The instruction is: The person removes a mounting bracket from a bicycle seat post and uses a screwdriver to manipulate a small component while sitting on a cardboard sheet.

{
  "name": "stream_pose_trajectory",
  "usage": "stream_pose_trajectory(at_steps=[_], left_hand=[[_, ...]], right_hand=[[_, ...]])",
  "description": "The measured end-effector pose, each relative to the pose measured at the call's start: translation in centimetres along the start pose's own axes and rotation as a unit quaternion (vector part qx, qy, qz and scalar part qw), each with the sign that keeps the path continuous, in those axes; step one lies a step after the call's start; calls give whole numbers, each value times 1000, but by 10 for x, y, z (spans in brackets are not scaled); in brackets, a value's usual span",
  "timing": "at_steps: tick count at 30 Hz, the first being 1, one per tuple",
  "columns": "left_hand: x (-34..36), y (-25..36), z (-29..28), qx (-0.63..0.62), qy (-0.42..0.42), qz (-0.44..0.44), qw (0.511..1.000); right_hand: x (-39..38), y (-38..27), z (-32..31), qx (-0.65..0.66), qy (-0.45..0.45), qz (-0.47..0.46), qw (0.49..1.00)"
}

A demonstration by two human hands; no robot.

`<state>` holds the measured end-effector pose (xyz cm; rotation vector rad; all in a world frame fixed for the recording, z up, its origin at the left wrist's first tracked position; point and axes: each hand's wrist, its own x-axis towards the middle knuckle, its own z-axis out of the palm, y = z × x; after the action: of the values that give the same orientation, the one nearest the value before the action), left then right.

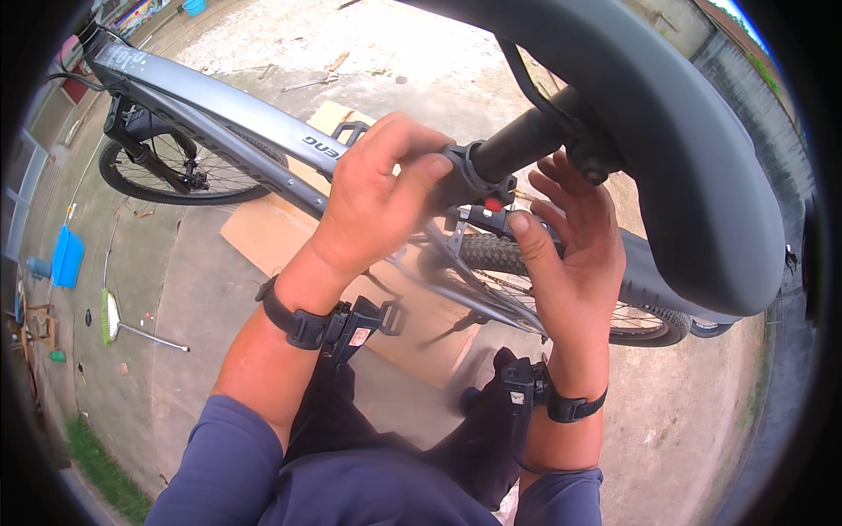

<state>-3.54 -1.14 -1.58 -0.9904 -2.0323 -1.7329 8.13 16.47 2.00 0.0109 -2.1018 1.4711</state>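
So the seat clamp (pixel 478 171) sits around the black seatpost (pixel 524 143) below the saddle (pixel 693 149), left hand (pixel 373 197) reaching up with thumb and index pinched on it, right hand (pixel 574 241) cupped alongside, fingers loosely apart.

1. We are seeing a silver-grey bike frame (pixel 219 101), darkly lettered.
2. We are finding black on the saddle (pixel 702 175), seat post (pixel 522 142) and knobbly-patterned tyre (pixel 491 252).
3. We are spotting one small red part (pixel 493 204).
4. We are viewing tan cardboard (pixel 272 235), a blue dustpan (pixel 67 257) and a green broom (pixel 109 317).
5. We are wearing navy sleeves (pixel 219 460) and black straps (pixel 574 409).
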Motion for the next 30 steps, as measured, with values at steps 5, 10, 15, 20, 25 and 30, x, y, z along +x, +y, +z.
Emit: stream_pose_trajectory(at_steps=[5,10,15,20,25,30], left_hand=[[-1,-4,-2,-11,-19,-1,1000],[-2,-6,0,-57,-12,-28,998],[-2,-3,0,-77,-15,-32,996],[1,0,0,-64,-6,-47,997],[2,1,0,-47,5,-67,997],[4,-3,0,-46,14,-92,995]], right_hand=[[-32,2,-8,65,45,-11,997],[-59,16,-9,104,77,0,992],[-80,28,-16,142,47,65,987],[-103,54,-20,148,22,123,981],[-120,73,-23,163,-8,158,974],[-124,80,-26,147,-9,138,979]])
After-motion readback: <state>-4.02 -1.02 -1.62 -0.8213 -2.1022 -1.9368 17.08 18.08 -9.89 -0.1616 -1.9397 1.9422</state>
